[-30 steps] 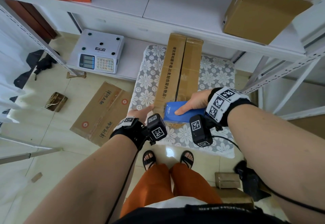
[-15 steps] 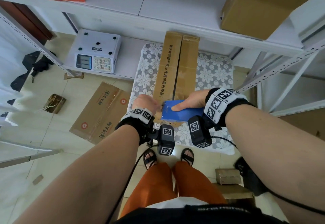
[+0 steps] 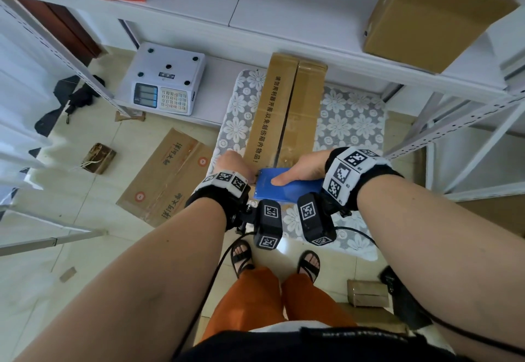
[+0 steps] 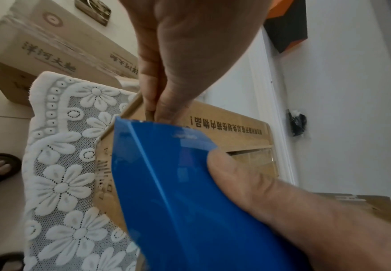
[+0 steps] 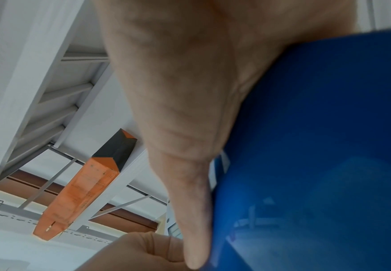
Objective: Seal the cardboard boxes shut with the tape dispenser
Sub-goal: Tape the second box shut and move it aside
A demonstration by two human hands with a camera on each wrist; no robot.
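Note:
A long cardboard box (image 3: 284, 111) lies lengthwise on a lace-covered surface, its two top flaps meeting along a middle seam. The blue tape dispenser (image 3: 284, 188) sits on the box's near end. My right hand (image 3: 295, 171) grips it from the right, with the thumb (image 4: 248, 183) lying across its top. My left hand (image 3: 251, 175) is at the dispenser's front left corner. In the left wrist view its thumb and forefinger (image 4: 155, 110) pinch a thin tan strip, the tape end, at the dispenser's (image 4: 178, 183) mouth, against the box (image 4: 224, 124). The right wrist view is mostly palm and blue dispenser (image 5: 317, 146).
The lace cloth (image 3: 349, 122) covers a low stand under a white shelf. A weighing scale (image 3: 167, 86) sits to the left. A flat printed carton (image 3: 167, 179) lies on the floor, a small box (image 3: 368, 293) is near my feet, and another box (image 3: 431, 17) is on the upper shelf. Shelf uprights (image 3: 454, 134) stand to the right.
My left hand moved from the box's near left corner to the dispenser's front, and its fingers curled into a pinch. The right hand and dispenser barely shifted.

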